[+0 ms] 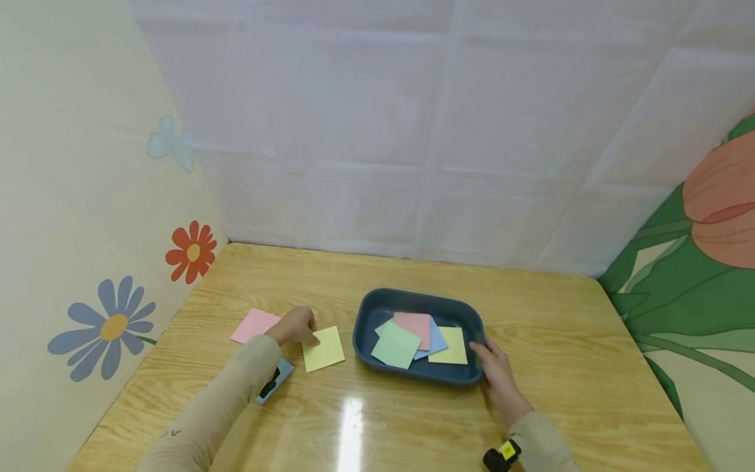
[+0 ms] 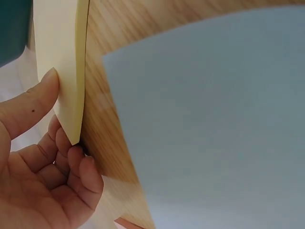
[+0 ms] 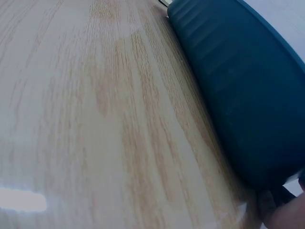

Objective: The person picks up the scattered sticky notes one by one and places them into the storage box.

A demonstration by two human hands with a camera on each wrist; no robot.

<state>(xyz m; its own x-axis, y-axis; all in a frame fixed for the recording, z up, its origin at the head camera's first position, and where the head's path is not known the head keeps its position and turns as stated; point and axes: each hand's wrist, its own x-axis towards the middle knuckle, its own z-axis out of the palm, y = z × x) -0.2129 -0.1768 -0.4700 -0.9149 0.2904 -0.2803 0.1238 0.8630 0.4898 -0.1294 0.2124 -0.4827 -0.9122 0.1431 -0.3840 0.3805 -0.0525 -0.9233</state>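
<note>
My left hand [image 1: 295, 326] pinches the near-left edge of a yellow sticky-note pad [image 1: 326, 351], just left of the dark blue tray [image 1: 358, 321]. In the left wrist view the thumb [image 2: 40, 98] lies on top of the pad and the curled fingers are at its lower corner. My right hand [image 1: 500, 377] grips the tray's right end, thumb over the rim. Inside the tray lie green [image 1: 395, 347], pink [image 1: 415, 324], blue [image 1: 437, 339] and yellow [image 1: 453, 347] sticky notes, some overlapping.
Left of the tray, a pink sticky-note pad [image 1: 252, 325] lies behind the left forearm. A blue one [image 1: 285, 373] is partly covered by the left sleeve and wrist camera. The wooden table [image 1: 548, 328] meets a white cloth backdrop [image 1: 383, 131] at the back.
</note>
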